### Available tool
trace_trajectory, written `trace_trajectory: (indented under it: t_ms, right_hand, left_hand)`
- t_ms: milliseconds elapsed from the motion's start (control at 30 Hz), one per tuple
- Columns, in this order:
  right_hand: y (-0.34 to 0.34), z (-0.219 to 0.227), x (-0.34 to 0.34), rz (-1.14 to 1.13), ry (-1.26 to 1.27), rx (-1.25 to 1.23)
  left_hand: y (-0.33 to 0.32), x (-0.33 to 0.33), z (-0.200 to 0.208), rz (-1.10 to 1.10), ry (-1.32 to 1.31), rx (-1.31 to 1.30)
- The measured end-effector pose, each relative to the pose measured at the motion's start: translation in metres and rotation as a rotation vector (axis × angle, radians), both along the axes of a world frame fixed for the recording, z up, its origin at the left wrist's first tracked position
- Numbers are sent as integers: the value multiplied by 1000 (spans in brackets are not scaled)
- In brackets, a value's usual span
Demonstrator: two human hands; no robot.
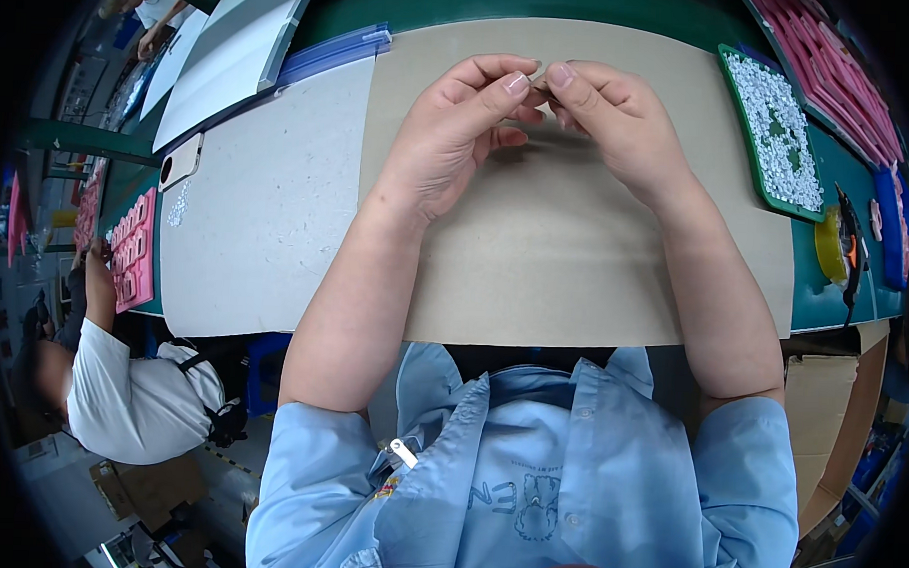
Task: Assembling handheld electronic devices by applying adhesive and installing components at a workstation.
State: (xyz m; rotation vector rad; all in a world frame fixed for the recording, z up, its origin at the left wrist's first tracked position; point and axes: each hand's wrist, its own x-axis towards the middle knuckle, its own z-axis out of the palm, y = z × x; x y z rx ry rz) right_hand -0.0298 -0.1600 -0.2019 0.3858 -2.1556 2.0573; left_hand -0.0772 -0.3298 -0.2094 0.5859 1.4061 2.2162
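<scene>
Above the far part of a tan sheet on the table, my left hand and my right hand meet at the fingertips. Each one pinches with thumb and forefinger. Whatever they hold is too small and too covered by the fingers to name; a thin dark bit shows between the tips. The other left fingers are loosely curled, and those of the right are folded behind its thumb. Off to the right stands a green tray with a layer of small whitish, clear pieces.
Right of the tray lie a yellow tape roll, a black-and-orange hand tool, pink trays and a blue bin. At left are a phone, small clear pieces and a pink tray, near a seated co-worker.
</scene>
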Motion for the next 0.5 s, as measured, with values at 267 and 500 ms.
trace_trajectory:
  t_ms: [267, 500]
  right_hand:
    - [-7, 0, 1, 13, 103, -123]
    - [-4, -3, 0, 20, 109, -72]
  left_hand:
    - [-2, -4, -3, -137, -42, 91]
    - [-1, -2, -2, -137, -32, 71]
